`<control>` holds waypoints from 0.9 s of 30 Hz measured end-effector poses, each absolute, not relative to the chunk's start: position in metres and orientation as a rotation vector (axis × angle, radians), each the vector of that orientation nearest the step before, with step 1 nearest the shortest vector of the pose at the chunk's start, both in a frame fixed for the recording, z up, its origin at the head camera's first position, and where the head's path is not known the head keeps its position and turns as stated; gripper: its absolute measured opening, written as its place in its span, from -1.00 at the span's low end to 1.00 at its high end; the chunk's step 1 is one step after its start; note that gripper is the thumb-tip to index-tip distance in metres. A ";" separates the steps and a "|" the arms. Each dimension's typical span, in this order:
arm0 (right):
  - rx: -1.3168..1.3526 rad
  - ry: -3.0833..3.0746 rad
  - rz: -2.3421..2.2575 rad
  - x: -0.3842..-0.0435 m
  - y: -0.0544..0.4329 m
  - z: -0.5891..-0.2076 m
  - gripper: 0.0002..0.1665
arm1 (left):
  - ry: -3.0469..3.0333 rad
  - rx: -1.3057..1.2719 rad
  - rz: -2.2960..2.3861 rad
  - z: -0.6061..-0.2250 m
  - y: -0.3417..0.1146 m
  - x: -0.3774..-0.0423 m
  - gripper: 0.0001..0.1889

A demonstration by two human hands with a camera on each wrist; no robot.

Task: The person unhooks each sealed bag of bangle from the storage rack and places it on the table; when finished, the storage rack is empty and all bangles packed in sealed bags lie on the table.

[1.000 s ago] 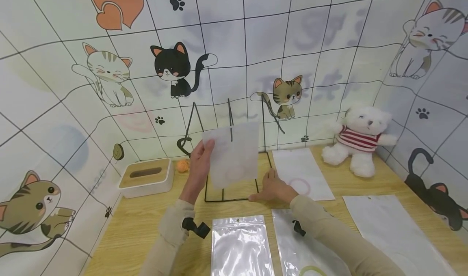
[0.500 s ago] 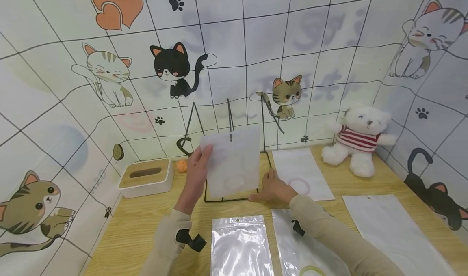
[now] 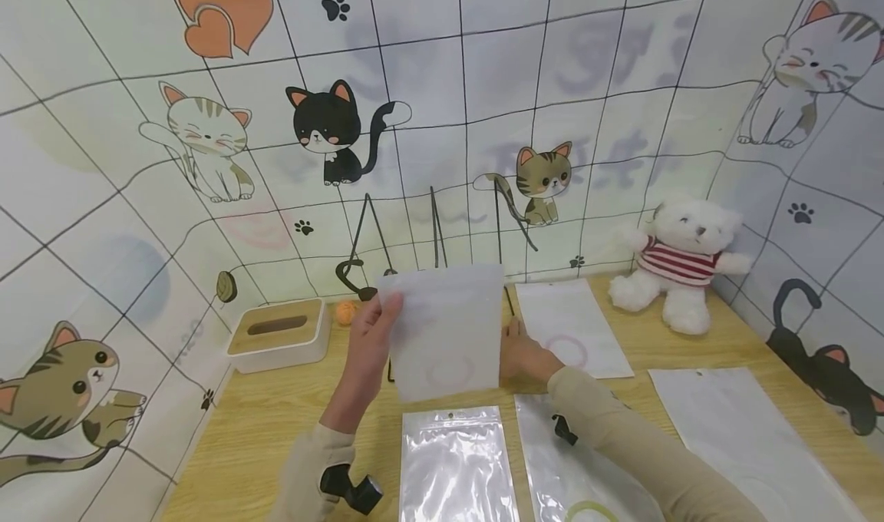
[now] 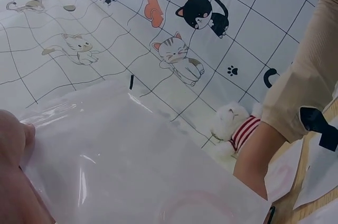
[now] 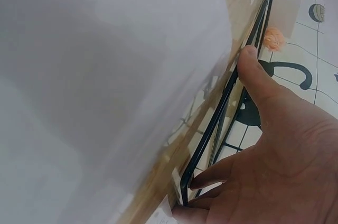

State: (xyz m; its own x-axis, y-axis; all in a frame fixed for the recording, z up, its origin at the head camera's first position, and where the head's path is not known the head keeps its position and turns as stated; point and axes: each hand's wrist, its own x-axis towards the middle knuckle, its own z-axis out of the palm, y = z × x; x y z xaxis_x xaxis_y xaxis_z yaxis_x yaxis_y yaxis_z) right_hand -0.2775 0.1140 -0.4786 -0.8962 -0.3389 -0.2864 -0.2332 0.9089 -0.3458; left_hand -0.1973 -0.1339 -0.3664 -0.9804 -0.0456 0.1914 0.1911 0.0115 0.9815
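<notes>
My left hand (image 3: 373, 330) pinches the left edge of a whitish zip bag (image 3: 445, 330) between thumb and fingers. A faint pinkish ring shows through the bag's lower part. Behind it stands a black wire display rack (image 5: 219, 110), whose upright prongs rise above the bag's top edge in the head view. My right hand (image 5: 285, 145) holds the rack's base at its front right corner. In the right wrist view the thumb (image 5: 256, 71) lies along one bar and the fingers bend at the corner. The bag hides most of the base in the head view.
A bag with a pink ring (image 3: 566, 351) lies right of the rack. In front are a shiny silver bag (image 3: 456, 460), a bag with a green ring (image 3: 552, 430) and another bag (image 3: 718, 414). A tissue box (image 3: 276, 334), an orange ball (image 3: 347, 312) and a teddy bear (image 3: 684, 272) stand along the back.
My left hand has lowered the bag and brought it towards me, off the rack's middle prong. It now covers the front of the base. The right hand stays in place.
</notes>
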 end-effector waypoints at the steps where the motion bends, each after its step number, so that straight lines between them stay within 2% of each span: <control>1: -0.429 2.724 -0.437 -0.277 0.114 -0.479 0.14 | -2.105 -0.152 -2.095 -0.366 -0.134 -0.195 -0.62; 11: -0.419 2.742 -0.410 -0.279 0.113 -0.481 0.02 | -2.040 -0.050 -2.211 -0.365 -0.147 -0.169 -0.66; 23: -0.358 2.744 -0.524 -0.272 0.112 -0.475 0.51 | -2.102 0.034 -2.220 -0.370 -0.181 -0.141 -0.63; 27: -0.352 2.735 -0.528 -0.272 0.112 -0.477 0.55 | -2.101 0.051 -2.246 -0.373 -0.196 -0.137 -0.66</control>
